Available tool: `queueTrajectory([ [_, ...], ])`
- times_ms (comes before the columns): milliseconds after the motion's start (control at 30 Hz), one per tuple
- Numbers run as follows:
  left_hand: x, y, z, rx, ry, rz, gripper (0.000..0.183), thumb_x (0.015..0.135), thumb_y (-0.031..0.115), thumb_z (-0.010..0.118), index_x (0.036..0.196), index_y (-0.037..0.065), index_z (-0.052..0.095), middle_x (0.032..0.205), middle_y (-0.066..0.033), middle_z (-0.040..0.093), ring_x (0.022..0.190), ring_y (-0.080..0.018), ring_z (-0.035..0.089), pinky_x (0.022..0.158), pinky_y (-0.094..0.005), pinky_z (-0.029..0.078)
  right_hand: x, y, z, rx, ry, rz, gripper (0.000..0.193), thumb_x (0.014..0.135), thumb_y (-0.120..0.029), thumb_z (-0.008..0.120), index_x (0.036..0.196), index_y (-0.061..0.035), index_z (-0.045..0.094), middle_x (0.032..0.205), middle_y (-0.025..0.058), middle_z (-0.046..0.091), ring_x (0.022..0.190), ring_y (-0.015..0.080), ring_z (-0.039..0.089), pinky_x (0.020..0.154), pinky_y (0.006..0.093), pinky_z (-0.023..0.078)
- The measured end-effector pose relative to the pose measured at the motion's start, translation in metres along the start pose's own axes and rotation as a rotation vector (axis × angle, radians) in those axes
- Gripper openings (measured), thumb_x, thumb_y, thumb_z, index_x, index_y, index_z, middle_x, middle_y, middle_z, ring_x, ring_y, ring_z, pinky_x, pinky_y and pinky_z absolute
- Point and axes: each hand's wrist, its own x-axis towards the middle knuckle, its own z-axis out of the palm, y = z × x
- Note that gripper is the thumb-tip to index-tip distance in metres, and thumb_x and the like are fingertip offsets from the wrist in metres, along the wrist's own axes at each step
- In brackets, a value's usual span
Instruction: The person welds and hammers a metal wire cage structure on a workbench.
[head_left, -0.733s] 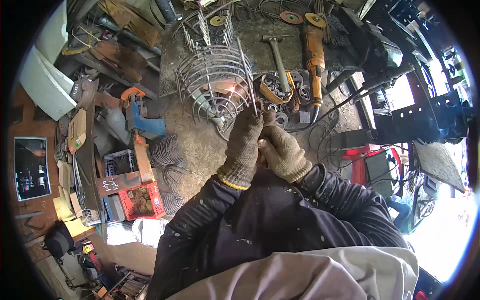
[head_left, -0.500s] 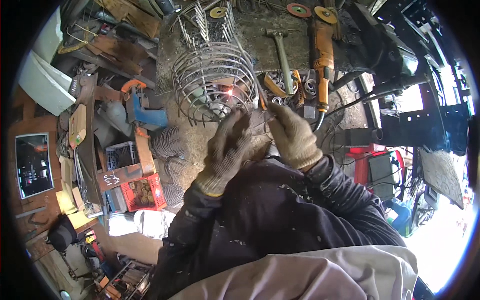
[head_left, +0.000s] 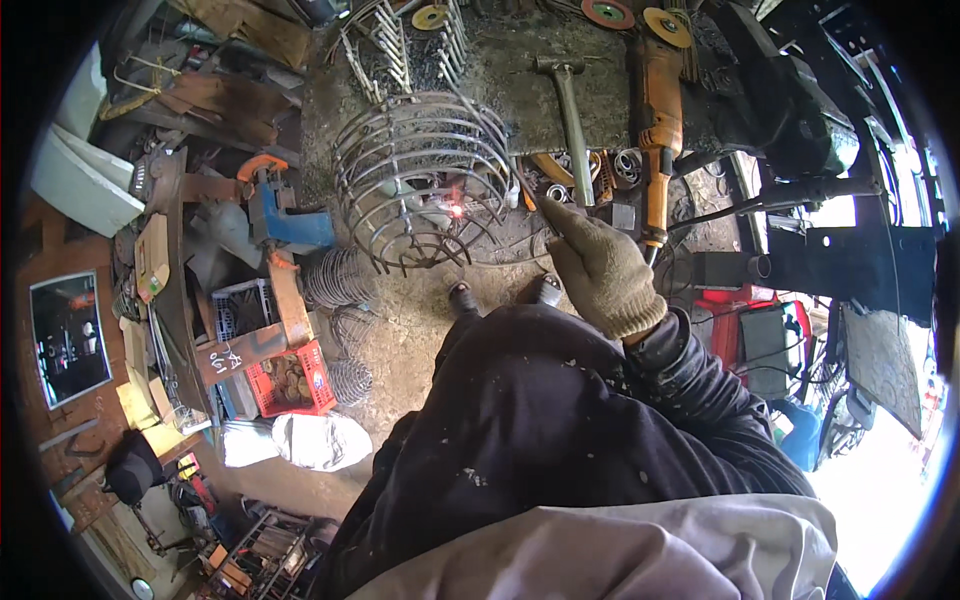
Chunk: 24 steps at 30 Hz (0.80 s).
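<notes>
My right hand point(head_left: 605, 272), in a beige knit work glove, is closed in front of my body. A thin dark metal rod point(head_left: 526, 188) runs from its fingertips up along the right side of a round metal wire cage point(head_left: 405, 200). The cage is built of curved bars and rings, with its open ends turned toward me. Inside its outline, at the lower right, a small spot point(head_left: 457, 210) glows red-orange. My left hand is out of view.
A hammer point(head_left: 572, 130) and an orange angle grinder point(head_left: 658, 130) lie on the dark workbench point(head_left: 520, 85). Rows of upright metal pins point(head_left: 395, 50) stand behind the cage. To the left are a blue clamp point(head_left: 290, 225), coiled wire point(head_left: 335, 278) and a red crate point(head_left: 292, 383).
My left hand has dropped out of view from beside the right one. The right hand has shifted slightly right and toward me. The floor and my feet now show below the cage.
</notes>
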Motion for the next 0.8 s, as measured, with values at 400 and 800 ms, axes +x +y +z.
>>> queueTrajectory([
  [400,0.169,-0.027,-0.081,-0.768,-0.422,-0.003,0.015,0.099,0.024,0.055,0.107,0.012,0.058,0.085,0.0000,0.060,0.063,-0.0161,0.058,0.050,-0.0353,0.048,0.009,-0.038,-0.008,-0.088,-0.078,0.169,0.040,0.093,-0.018,0.058,0.132,-0.0072,0.062,0.104,0.0211,0.070,0.101,0.0363,0.068,0.086,0.0412,0.054],
  [800,0.140,0.021,-0.125,-0.621,-0.265,-0.324,0.018,0.101,0.033,0.054,0.087,0.022,0.054,0.069,0.0060,0.049,0.053,-0.0116,0.047,0.045,-0.0296,0.037,-0.007,-0.064,-0.021,-0.012,-0.037,0.249,0.041,0.089,-0.008,0.060,0.130,-0.0053,0.063,0.095,0.0181,0.071,0.089,0.0300,0.071,0.082,0.0362,0.053],
])
